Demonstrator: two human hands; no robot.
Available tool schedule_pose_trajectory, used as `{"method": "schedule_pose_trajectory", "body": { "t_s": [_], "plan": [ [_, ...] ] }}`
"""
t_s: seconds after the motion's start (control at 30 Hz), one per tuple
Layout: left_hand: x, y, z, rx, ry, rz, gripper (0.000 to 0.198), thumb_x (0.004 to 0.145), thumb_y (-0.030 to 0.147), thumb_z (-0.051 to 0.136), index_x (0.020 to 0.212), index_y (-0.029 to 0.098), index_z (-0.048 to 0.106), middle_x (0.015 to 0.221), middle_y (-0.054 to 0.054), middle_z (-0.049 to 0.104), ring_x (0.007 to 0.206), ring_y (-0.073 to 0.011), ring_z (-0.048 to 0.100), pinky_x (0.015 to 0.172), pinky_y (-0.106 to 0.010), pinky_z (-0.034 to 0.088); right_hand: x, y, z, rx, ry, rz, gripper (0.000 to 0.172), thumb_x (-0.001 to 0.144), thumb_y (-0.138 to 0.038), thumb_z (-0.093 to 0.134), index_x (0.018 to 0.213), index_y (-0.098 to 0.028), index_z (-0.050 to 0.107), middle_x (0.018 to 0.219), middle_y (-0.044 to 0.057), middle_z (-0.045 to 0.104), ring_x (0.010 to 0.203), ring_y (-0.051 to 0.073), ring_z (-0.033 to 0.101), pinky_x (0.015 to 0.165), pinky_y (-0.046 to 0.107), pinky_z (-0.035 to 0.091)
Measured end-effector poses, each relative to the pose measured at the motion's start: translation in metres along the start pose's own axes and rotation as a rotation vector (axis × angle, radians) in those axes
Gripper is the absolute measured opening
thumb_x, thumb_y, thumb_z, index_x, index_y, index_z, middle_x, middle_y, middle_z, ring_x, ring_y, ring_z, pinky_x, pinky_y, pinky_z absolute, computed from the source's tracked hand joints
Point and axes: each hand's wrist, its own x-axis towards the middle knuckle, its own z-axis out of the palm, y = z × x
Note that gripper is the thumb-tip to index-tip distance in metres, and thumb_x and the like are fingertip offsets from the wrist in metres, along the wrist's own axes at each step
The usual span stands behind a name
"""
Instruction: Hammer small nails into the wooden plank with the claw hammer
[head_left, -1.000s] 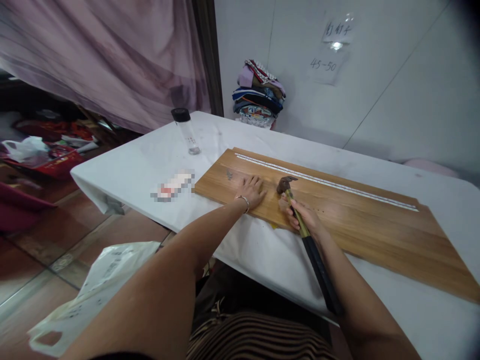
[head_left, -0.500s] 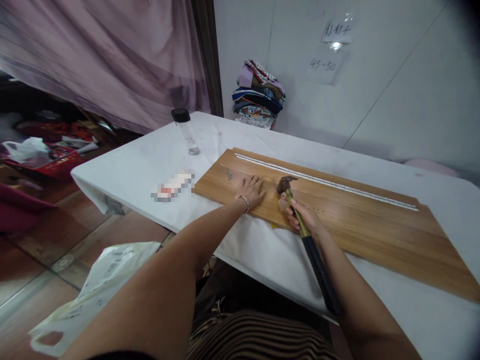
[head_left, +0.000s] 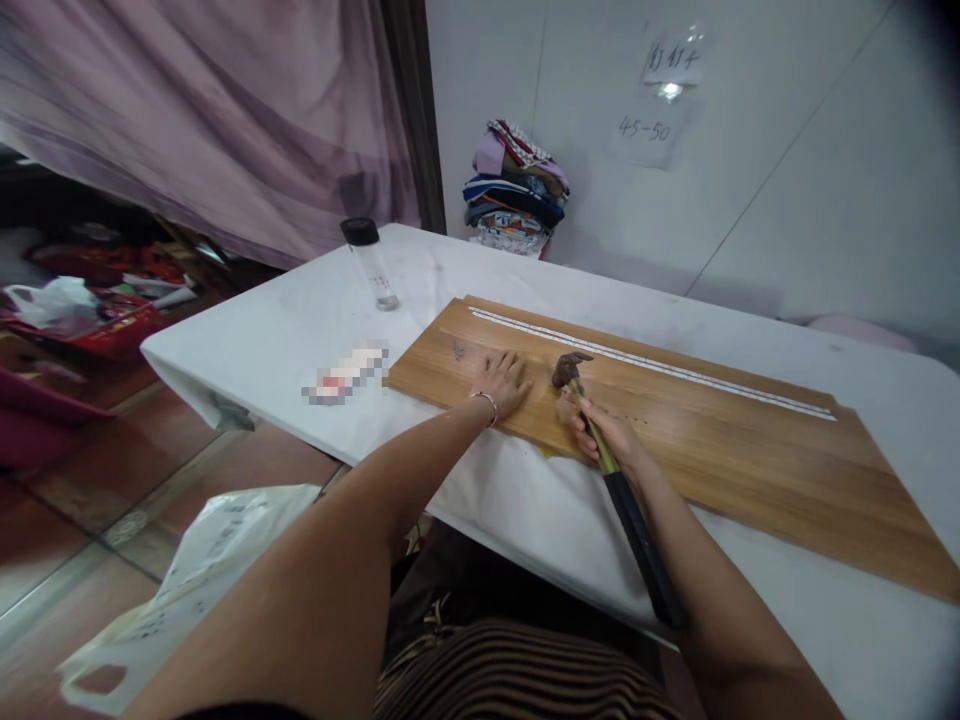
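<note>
My left hand (head_left: 504,384) lies flat on the wooden board (head_left: 720,440), fingers spread and holding nothing. A bracelet circles that wrist. Wrapped round the upper handle of a claw hammer (head_left: 626,510) is my right hand (head_left: 606,430), close under the rusty head. The head is over the board, to the right of my left hand, and the black grip slants down toward me past the table edge. A small pile of nails (head_left: 458,350) rests on the board beyond my left fingers. Several small dark spots (head_left: 637,420) mark the wood just right of my right hand.
A white strip like a ruler (head_left: 652,362) lies along the board's far edge. On the white table (head_left: 247,330) stand a clear bottle (head_left: 371,268) with a black lid and a blurred-out item (head_left: 345,375). Folded cloths (head_left: 517,190) are stacked by the wall. A plastic bag (head_left: 202,570) hangs low left.
</note>
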Motion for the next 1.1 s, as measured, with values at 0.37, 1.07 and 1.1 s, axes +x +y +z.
{"method": "schedule_pose_trajectory", "body": {
  "t_s": [0.37, 1.07, 1.1],
  "plan": [
    [0.0008, -0.0004, 0.0005, -0.011, -0.002, -0.006, 0.052, 0.108, 0.046, 0.042, 0.152, 0.024, 0.059, 0.170, -0.011, 0.048, 0.159, -0.0296, 0.038, 0.130, -0.053, 0.029, 0.0007, -0.0011, -0.0023, -0.007, -0.011, 0.007, 0.047, 0.083, -0.055, 0.079, 0.115, -0.025, 0.061, 0.064, -0.009, 0.054, 0.036, 0.008, 0.037, 0.030, 0.020, 0.028],
    [0.0000, 0.0009, -0.0011, -0.019, -0.006, 0.001, 0.052, 0.108, 0.045, 0.042, 0.152, 0.023, 0.059, 0.170, -0.011, 0.048, 0.159, -0.0301, 0.038, 0.131, -0.054, 0.028, 0.0000, -0.0015, -0.0017, -0.007, -0.013, -0.001, 0.046, 0.082, -0.054, 0.080, 0.113, -0.026, 0.061, 0.064, -0.009, 0.054, 0.037, 0.008, 0.038, 0.031, 0.019, 0.027],
    [-0.0002, 0.0013, -0.0017, -0.018, -0.009, -0.004, 0.052, 0.108, 0.045, 0.042, 0.153, 0.024, 0.058, 0.170, -0.011, 0.048, 0.159, -0.0300, 0.037, 0.131, -0.054, 0.027, -0.0002, -0.0016, -0.0015, -0.009, -0.011, -0.002, 0.047, 0.082, -0.055, 0.080, 0.113, -0.026, 0.061, 0.064, -0.009, 0.054, 0.037, 0.007, 0.037, 0.031, 0.019, 0.027]
  ]
}}
